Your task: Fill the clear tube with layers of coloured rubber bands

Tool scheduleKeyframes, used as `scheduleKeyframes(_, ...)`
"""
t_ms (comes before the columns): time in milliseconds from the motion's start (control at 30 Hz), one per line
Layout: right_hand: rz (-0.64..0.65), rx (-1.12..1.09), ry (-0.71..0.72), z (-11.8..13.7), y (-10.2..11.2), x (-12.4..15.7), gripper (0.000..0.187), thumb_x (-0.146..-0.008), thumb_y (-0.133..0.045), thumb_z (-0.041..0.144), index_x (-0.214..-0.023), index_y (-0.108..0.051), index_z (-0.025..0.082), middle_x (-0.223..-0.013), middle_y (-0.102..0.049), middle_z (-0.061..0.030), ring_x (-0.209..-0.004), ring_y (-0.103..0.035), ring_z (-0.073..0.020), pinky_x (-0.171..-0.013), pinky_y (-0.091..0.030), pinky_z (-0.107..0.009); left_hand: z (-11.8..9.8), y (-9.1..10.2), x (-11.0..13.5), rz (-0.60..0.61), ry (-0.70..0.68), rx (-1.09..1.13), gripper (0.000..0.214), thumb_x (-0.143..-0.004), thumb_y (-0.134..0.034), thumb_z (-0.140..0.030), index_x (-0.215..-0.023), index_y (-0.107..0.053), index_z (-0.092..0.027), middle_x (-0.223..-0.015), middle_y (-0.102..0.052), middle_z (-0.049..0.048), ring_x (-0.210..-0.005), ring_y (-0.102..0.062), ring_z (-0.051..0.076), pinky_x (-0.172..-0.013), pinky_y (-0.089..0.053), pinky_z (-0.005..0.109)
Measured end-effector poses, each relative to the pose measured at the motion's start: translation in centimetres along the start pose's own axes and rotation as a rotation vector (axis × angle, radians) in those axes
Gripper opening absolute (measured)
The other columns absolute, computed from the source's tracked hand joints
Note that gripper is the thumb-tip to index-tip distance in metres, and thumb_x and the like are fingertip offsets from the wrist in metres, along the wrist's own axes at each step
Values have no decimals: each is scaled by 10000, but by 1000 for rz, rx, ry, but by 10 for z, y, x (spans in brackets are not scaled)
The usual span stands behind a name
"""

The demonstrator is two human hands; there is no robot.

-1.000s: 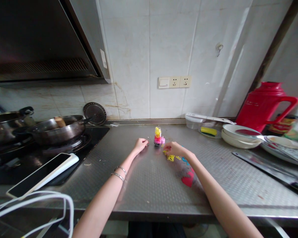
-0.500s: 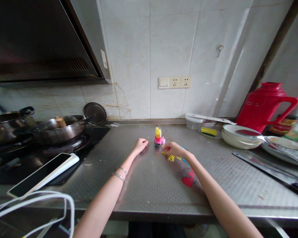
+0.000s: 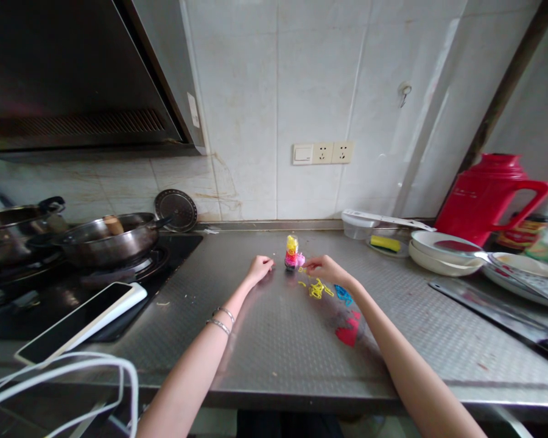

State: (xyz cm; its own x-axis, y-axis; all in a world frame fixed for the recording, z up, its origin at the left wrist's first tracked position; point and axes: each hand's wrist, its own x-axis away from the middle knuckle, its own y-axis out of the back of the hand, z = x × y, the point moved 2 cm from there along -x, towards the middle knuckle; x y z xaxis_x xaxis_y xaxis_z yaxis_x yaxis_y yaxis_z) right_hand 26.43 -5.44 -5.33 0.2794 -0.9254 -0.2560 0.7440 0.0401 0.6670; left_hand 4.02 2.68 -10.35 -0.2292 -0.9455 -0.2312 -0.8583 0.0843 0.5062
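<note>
A small clear jar [image 3: 291, 250] stands upright on the steel counter, filled with yellow, red, pink and black layers of what look like small rubber bands. Against its right side is a small pink thing [image 3: 300, 260], its kind unclear. My right hand [image 3: 325, 269] is just right of it, thumb and fingers pinched; anything between the tips is too small to make out. Below that hand lie loose yellow rubber bands [image 3: 317, 289] and a blue bunch [image 3: 343, 295]. To the left of the jar my left hand [image 3: 259, 269] rests closed on the counter, nothing visible in it.
Nearer me lies a clear bag with a red patch [image 3: 348, 330]. On the right are a cleaver [image 3: 493, 316], bowls [image 3: 442, 261], a yellow sponge [image 3: 385, 244] and a red thermos [image 3: 484, 194]. Pans [image 3: 114, 240] on the stove and a phone [image 3: 75, 322] are at left.
My right hand has lifted slightly up and away from the yellow bands, uncovering more of them and the blue bunch. My left hand has stayed in place.
</note>
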Motion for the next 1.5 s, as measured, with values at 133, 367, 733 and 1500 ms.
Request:
scheduleKeyframes(133,-127,-206,7,8,14,-7,329,-672,-579,333,-892,-683,111,-744,-671,-56,-662,-579,-152,-555,-428,-229,1,0,-2,-16,11,0,268,-725,-444,-262,-666,-652,-103,-508,-544,0,-440,-444,80,-464,-305,193)
scheduleKeyframes(367,-405,-445,4,28,30,-40,417,-633,-645,377,-962,-660,120,-811,-676,-84,-718,-597,-165,-555,-433,-235,1,0,-2,-21,45,38,254,-731,-441,-246,-673,-645,-106,-492,-529,-12,-399,-418,67,-448,-295,189)
scheduleKeyframes(733,-504,-419,52,33,10,-74,392,-630,-634,357,-921,-664,96,-809,-681,-97,-696,-595,-161,-594,-447,-257,3,0,-1,-15,57,68,248,-733,-441,-254,-647,-619,-105,-478,-502,-21,-374,-391,56,-408,-251,182)
scheduleKeyframes(1500,-473,-322,55,35,14,-69,288,-672,-572,374,-776,-701,138,-814,-692,-75,-755,-594,-179,-668,-441,-270,1,0,-1,-28,57,72,247,-735,-444,-252,-644,-622,-107,-483,-509,-14,-398,-410,61,-430,-279,183)
